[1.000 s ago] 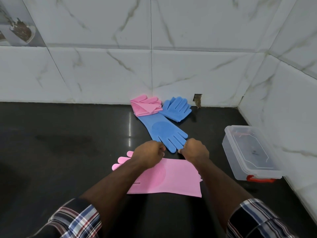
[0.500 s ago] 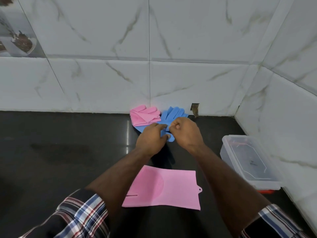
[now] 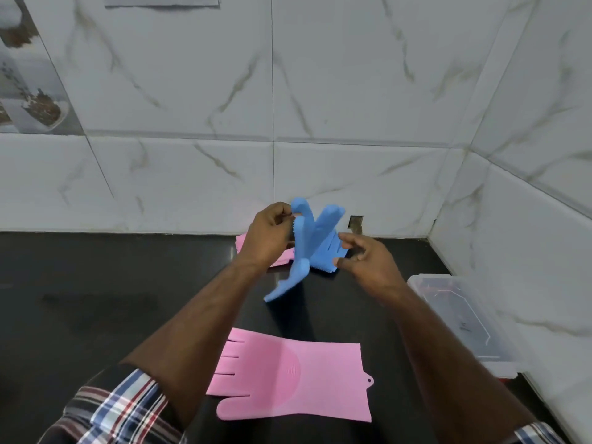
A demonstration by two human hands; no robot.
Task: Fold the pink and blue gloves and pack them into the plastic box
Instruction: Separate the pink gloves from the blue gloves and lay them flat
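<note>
- The left hand (image 3: 267,233) is raised above the black countertop (image 3: 112,299) and pinches a blue silicone glove (image 3: 302,251) near its fingertips, with thumb and fingers curled round the rubber
- That lifted blue glove hangs down and to the left from the grip, its cuff end trailing low over the counter; whether the cuff touches the surface cannot be told
- The right hand (image 3: 365,256) hovers just beside the glove on its right, fingers loosely curled and spread, gripping nothing that can be seen
- A second blue glove (image 3: 328,254) lies on the counter behind the lifted one, its bristled edge showing between the two hands
- A folded pink glove (image 3: 243,243) sits by the wall at the back, mostly hidden behind the left hand
- A flat pink silicone glove (image 3: 298,379) lies spread on the counter near the person, fingers to the left, cuff with a small hanging tab to the right, between the two forearms
- The clear plastic box (image 3: 461,315) stands at the right against the side wall, lid on, with a red latch at its near end; it holds no gloves that can be seen
- Plaid sleeves (image 3: 121,408) are rolled up on both arms
- White marble-patterned tiles (image 3: 320,91) cover the walls behind and to the right
</note>
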